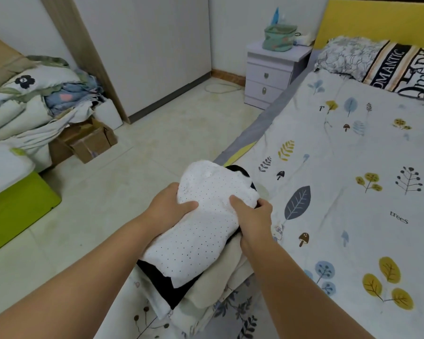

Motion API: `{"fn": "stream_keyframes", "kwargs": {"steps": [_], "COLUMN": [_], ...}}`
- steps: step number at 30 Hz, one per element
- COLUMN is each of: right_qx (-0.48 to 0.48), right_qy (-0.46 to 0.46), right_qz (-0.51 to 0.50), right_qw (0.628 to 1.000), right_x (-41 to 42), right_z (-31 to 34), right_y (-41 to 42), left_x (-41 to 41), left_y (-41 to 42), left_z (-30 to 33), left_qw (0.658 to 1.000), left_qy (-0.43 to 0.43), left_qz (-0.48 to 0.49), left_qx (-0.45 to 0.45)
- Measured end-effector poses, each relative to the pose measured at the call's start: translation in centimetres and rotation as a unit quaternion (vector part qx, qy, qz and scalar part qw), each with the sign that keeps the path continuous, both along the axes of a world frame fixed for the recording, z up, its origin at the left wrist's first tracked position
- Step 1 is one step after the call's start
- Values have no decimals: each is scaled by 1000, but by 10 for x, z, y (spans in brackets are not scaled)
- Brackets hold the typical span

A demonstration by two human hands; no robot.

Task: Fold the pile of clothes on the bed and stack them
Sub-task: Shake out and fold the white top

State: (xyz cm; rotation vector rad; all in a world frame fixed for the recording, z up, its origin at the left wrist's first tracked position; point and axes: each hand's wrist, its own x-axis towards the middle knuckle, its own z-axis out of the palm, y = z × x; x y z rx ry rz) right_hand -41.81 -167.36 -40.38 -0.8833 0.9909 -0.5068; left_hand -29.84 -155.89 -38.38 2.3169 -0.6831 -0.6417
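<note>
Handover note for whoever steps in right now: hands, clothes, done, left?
Left hand: grips the left side of the white dotted garment.
Right hand: grips its right side, thumb on top.
Clothes: the dotted garment sits on top of the stack at the near corner of the bed, over a black piece and a cream piece.
Done: folded pieces are stacked.
Left: settle the dotted garment and let go; no loose clothes show on the bed.
</note>
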Motion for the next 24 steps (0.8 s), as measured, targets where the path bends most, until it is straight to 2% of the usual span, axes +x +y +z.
{"fn": "stream_keyframes", "kwargs": {"steps": [2, 5, 8, 10, 12, 13, 14, 16, 18, 20, 21, 22, 23, 24], "right_qx": [-40, -187, -215, -176, -170, -202, -257, -407, -522, -535, -516, -499, -487, -485], "right_qy": [15, -19, -57, -10, 140, 222, 266, 239, 209, 264, 297, 313, 312, 302], "right_qz": [-24, 17, 44, 72, 103, 109, 98, 67, 156, 330, 404, 447, 458, 441], "right_qw": [999, 982, 974, 982, 970, 948, 924, 879, 812, 732, 694, 673, 675, 692], "right_x": [4, 8, 7, 5, 2, 1, -1, 0, 5, 9, 9, 8, 8, 6], "right_z": [0, 6, 7, 6, 2, 1, 2, 5, 3, -3, -4, -4, -1, 4], "right_y": [-5, -10, -12, -14, -16, -15, -12, -1, 8, 11, 10, 7, 6, 6], "left_x": [1, -1, -4, -5, -5, -5, -6, -7, -6, -4, -3, -1, 2, 4], "left_y": [-3, -3, 4, 4, 2, 1, -2, -8, -14, -16, -17, -16, -17, -17], "left_z": [1, 3, -1, -2, -2, 0, 4, 10, 11, 3, -2, -6, -7, -6], "left_qw": [1000, 995, 987, 993, 995, 990, 981, 949, 919, 903, 904, 908, 917, 926], "left_qy": [-15, -40, -56, -67, -91, -124, -180, -315, -366, -329, -277, -219, -175, -157], "left_qz": [-4, 5, 39, 39, 43, 49, 44, -25, -148, -252, -276, -281, -277, -270], "left_qx": [-19, -93, -145, -93, 18, 52, 56, 2, 2, 111, 176, 218, 226, 212]}}
